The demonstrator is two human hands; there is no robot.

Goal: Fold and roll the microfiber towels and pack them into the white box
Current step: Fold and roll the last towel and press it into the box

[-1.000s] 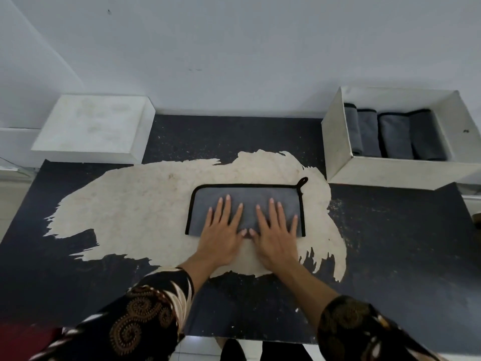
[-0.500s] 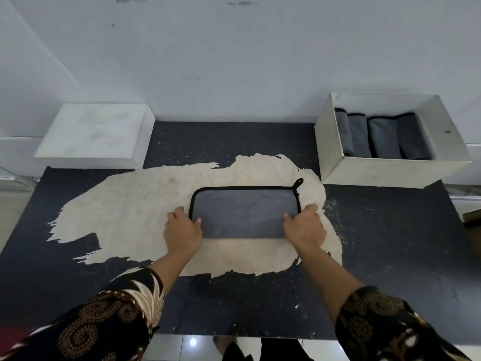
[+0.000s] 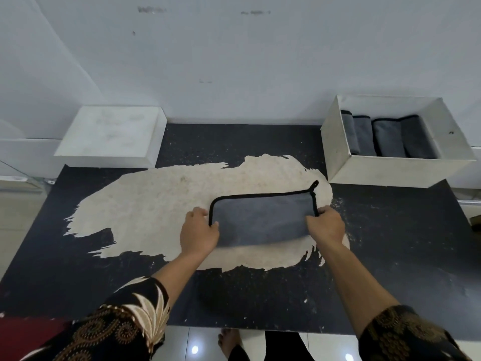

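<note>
A folded grey microfiber towel (image 3: 263, 220) with black piping and a small hanging loop lies on the worn pale patch of the black table (image 3: 390, 243). My left hand (image 3: 199, 231) grips the towel's near-left corner. My right hand (image 3: 325, 226) grips its near-right corner, beside the loop edge. The near edge of the towel looks slightly lifted between the hands. The white box (image 3: 377, 173) stands at the back right, open on top, with several rolled grey towels (image 3: 387, 138) lying side by side inside it.
A closed white box or lid (image 3: 109, 136) sits at the back left against the white wall. The table's front edge runs just below my forearms, with tiled floor and a bare foot (image 3: 229, 342) beneath.
My hands went from lying flat on the middle of the towel to its left and right near corners and closed on them. The towel has shifted slightly to the right.
</note>
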